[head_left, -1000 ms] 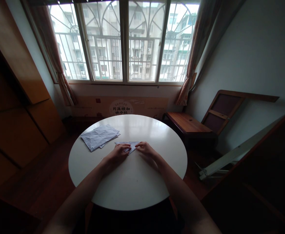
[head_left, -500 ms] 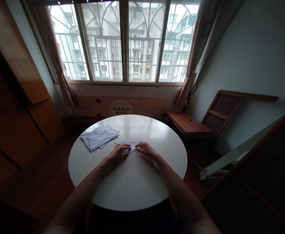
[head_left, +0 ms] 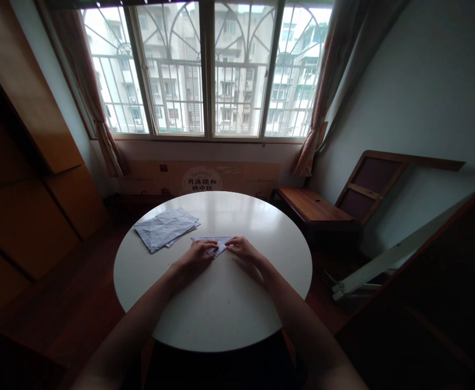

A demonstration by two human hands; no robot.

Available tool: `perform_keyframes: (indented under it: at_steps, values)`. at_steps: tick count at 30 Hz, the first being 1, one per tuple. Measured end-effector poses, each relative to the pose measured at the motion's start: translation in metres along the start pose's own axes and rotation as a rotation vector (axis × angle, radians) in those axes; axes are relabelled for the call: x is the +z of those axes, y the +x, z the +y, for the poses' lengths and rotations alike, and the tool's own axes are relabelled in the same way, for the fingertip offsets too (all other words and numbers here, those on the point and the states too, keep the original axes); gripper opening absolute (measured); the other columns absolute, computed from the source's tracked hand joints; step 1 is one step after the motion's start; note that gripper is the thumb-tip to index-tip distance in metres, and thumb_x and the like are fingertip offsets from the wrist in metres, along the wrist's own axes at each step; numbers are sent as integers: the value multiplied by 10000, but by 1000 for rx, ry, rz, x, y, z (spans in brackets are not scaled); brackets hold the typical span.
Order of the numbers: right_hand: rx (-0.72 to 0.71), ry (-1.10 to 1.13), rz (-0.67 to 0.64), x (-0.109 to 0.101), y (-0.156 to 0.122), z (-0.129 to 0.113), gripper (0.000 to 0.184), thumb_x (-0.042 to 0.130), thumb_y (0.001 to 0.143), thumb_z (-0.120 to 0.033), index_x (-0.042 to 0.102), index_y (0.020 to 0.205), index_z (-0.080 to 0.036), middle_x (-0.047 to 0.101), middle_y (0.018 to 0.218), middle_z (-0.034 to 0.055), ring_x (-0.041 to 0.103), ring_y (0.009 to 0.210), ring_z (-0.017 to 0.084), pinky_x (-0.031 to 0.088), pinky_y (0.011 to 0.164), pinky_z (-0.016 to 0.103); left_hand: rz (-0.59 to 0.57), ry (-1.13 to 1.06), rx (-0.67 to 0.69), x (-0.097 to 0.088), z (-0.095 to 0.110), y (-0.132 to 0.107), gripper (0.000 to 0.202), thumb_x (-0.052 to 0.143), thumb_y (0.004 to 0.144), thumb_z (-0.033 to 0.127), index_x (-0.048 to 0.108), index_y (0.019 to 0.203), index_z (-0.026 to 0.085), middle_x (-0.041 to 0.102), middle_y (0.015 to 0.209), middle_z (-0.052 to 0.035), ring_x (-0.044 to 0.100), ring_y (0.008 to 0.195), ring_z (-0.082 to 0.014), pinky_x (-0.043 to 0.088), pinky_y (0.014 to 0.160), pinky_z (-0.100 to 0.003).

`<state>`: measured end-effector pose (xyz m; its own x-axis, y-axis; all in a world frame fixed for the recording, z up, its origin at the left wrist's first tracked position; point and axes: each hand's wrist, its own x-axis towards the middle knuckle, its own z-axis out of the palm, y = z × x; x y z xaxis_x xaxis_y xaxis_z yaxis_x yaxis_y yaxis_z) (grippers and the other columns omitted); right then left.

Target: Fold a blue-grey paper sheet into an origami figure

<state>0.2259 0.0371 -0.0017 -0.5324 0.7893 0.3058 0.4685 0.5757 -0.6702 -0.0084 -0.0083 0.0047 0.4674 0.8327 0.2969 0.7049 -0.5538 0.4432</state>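
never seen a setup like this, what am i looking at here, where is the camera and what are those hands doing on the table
There is no machine at work here: these are a person's own bare hands. The camera is worn on that person's head and looks forward and down, so both forearms reach in from the bottom of the view.

The surface is a round white table. On it, beyond and to the left of the left hand, lie creased, overlapping grey-blue sheets.

The left hand and the right hand both have fingers on a smaller piece of paper, which looks folded. Whether they pinch it or just press it is too small to tell.

Behind the table is a barred window.
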Motion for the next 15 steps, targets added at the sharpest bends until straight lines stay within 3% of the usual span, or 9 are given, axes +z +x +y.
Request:
perform_keyframes:
  at_steps: [15]
  values:
    - [0, -7, -4, 0, 0, 0, 232, 616, 836, -290, 759, 991, -193, 713, 975, 87, 649, 844, 196, 497, 806, 322, 19, -3, -2, 4, -4, 2, 280, 571, 857, 291, 708, 1099, 256, 645, 1268, -57, 546, 1225, -256, 328, 1099, -444]
